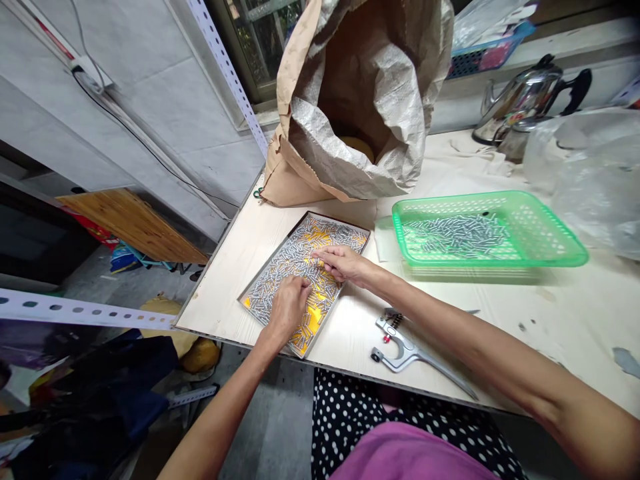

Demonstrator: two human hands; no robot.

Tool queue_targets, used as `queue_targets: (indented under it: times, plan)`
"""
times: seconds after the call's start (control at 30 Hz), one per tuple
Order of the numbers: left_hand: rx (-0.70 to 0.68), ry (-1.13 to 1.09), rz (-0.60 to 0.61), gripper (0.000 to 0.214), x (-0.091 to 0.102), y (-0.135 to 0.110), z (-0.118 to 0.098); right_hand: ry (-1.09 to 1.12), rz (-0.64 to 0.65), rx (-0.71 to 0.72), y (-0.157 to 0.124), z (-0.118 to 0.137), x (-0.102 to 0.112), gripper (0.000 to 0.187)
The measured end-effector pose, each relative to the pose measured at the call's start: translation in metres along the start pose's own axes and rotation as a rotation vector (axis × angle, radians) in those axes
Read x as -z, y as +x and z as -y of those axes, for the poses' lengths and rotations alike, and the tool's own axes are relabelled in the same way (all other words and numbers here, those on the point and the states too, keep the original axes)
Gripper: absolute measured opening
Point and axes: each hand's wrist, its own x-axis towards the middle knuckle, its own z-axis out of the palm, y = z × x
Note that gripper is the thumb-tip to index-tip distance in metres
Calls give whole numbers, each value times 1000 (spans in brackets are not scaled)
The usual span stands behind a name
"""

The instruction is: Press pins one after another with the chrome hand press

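1. I found bare tabletop (220,297) at nine o'clock of the tray (340,222).
2. The tray's six-o'clock corner lay by the near edge (340,368).
3. Over its metal pieces (287,259), left hand (289,307) curled, right hand (344,263) pinched; contents I could not tell.

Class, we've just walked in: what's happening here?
A person's bare left hand and right hand are at a shallow rectangular tray strewn with small, slim silvery pieces; I cannot tell whether the fingers grip any. To its right, a green plastic basket holds more silvery pieces. A silvery metal hand tool with a C-shaped head lies on the pale wooden table.
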Motion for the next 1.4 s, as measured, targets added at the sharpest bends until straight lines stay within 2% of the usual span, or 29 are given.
queue_targets:
  times: [0.07, 0.17, 0.27, 0.33, 0.5, 0.6, 0.73, 0.93, 1.13, 1.3, 1.4]
  plan:
    - [96, -94, -40, 13, 5, 1, 7, -162, -34, 45, 3, -4, 5, 27]
    - [245, -228, -55, 14, 16, -1, 17, -540, -110, 184, 11, -13, 10, 34]
    - [336, -307, -79, 16, 24, -4, 23, -753, -108, 274, 20, -20, 9, 24]
    - [323, -250, -110, 15, 26, -5, 24, -828, -65, 298, 22, -23, 4, 17]
    - [158, -23, -97, 26, 18, -7, 20, -1042, -16, 298, 15, -26, -15, 1]
    - [108, 31, -86, 26, 13, -5, 18, -1111, -39, 292, 16, -25, -19, 8]
    - [100, 41, -113, 24, 11, -1, 19, -1112, -70, 291, 29, -19, -9, 11]
    - [36, 93, -95, 25, 7, 8, 16, -979, -129, 280, 41, -4, 15, 26]
    - [-41, 193, -48, 25, 3, 25, 11, -780, -197, 264, 38, 0, 17, 23]
    - [-61, 62, 4, 14, 3, 23, 21, -575, -143, 177, 36, -7, 14, 28]
    - [34, -93, -48, 12, 8, 15, 27, -493, -96, 145, 36, -8, 11, 27]
